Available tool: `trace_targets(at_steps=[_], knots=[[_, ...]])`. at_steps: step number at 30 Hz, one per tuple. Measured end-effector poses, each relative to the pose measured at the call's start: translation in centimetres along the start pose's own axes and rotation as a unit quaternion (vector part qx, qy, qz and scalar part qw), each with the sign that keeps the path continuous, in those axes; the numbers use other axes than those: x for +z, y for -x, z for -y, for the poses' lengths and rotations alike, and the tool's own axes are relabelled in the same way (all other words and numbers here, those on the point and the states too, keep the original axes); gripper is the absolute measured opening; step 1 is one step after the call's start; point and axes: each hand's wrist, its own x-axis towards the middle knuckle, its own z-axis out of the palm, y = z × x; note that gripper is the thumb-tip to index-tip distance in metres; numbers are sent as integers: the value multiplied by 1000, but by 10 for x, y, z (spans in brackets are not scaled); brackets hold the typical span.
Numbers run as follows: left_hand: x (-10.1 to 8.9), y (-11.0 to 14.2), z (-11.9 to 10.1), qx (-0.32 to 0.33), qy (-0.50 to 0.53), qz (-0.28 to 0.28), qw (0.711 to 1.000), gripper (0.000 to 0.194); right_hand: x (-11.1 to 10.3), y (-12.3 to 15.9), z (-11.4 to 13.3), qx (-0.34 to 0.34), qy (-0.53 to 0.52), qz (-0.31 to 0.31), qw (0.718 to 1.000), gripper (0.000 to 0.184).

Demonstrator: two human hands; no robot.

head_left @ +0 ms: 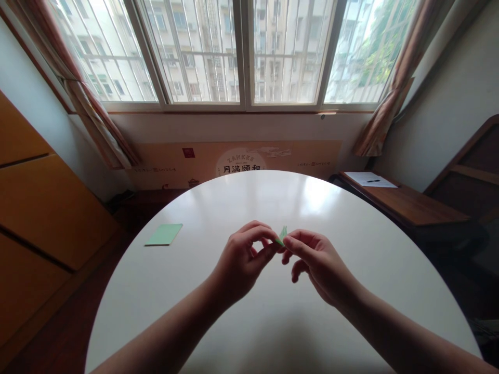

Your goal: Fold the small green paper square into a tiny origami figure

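Note:
A small piece of folded green paper is pinched between my two hands above the white table. My left hand grips its left side between thumb and fingertips. From the right, my right hand holds the same paper between thumb and index finger, its other fingers loosely curled. Thin pointed parts of the paper stick up between the fingertips; the rest of its shape is hidden by the fingers. To the left on the table lies a stack of square light green paper, apart from both hands.
The round white table fills the foreground. At the right stands a brown wooden surface bearing a white sheet with a dark pen-like object on it. An orange-brown cabinet is at the left; a barred window lies beyond.

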Motion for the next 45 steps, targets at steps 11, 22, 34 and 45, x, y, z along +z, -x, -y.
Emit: trace_targets(at_steps=[11, 22, 34, 45], knots=[[7, 1, 1, -87, 128, -22, 988, 19, 1, 2, 0, -60, 47, 4, 997, 24], [8, -2, -3, -109, 183, -91, 973, 22, 1, 3, -1, -98, 110, 6, 989, 24], [4, -4, -1, -163, 209, -33, 964, 22, 2, 3, 0, -101, 129, -8, 986, 25], [2, -6, 2, -159, 155, -6, 975, 19, -1, 3, 1, -93, 151, 0, 984, 26]])
